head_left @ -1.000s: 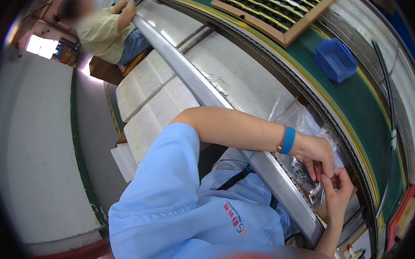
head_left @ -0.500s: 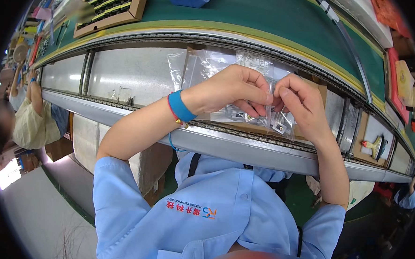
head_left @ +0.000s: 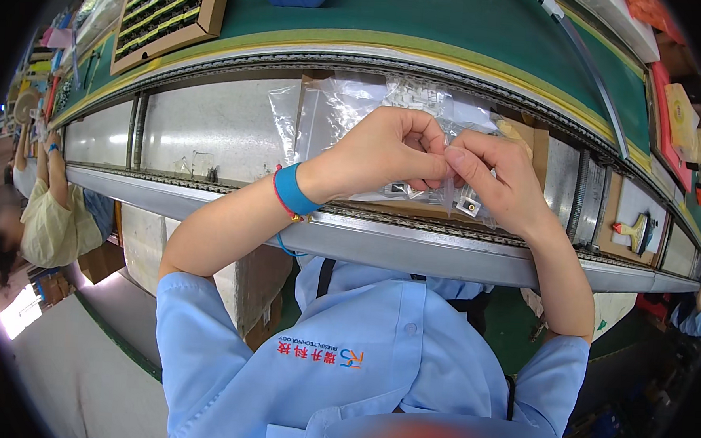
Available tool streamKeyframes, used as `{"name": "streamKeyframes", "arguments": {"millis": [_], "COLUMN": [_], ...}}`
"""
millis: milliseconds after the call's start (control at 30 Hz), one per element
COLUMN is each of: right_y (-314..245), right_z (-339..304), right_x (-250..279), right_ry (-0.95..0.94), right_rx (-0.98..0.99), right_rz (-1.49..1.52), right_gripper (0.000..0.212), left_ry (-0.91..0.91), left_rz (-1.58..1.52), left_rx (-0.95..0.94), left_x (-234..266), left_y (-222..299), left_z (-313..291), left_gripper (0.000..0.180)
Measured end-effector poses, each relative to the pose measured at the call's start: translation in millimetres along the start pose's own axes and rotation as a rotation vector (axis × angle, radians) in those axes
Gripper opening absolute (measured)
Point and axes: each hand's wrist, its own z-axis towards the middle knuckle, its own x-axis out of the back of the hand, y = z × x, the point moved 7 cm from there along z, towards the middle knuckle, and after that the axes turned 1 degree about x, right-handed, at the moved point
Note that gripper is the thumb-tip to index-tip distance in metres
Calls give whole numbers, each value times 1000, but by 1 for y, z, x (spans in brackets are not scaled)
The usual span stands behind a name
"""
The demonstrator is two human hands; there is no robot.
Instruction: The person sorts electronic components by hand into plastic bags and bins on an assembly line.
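A small clear bag [head_left: 466, 198], pinched at its top edge

My left hand [head_left: 389, 154] and right hand [head_left: 505, 181] meet at the fingertips, thumb and forefinger of each closed on the bag's upper film; the bag hangs below them, over the cardboard box [head_left: 539, 153] set just behind the metal rail [head_left: 412, 244]; a metal piece [head_left: 470, 207] shows through the plastic, under my right thumb. I judge the whole thing light; the film is probably soft, slick and quick to crease, the piece inside stiff and not easily hurt, the thin plastic likelier to stretch or tear; the best hold seems to be where I have it, high on the edge, each side between thumb and finger pad, clear of the metal.

My own fingers hide the exact line where they grip, so I cannot tell whether the bag's mouth is open or sealed; its lower part blends into the clear plastic bags [head_left: 341, 117] in the box, and their outlines run together; glare blurs the film; my left hand covers much of the box's middle, and I cannot make out what lies beneath.
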Motion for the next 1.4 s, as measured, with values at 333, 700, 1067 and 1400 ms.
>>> {"name": "streamKeyframes", "arguments": {"millis": [333, 700, 1067, 1400], "right_y": [11, -2, 11, -6], "right_z": [2, 0, 0, 1], "right_x": [-2, 5, 4, 16], "right_ry": [-40, 62, -21, 156], "right_rx": [-85, 52, -106, 100], "right_rz": [71, -217, 7, -344], "right_gripper": [23, 19, 16, 14], "left_ry": [22, 66, 30, 117], "left_rz": [116, 259, 58, 61], "left_rx": [-34, -28, 65, -29], "left_x": [0, -1, -1, 8], "left_y": [1, 0, 0, 10], "left_z": [2, 2, 3, 3], "left_gripper": [15, 14, 13, 10]}}
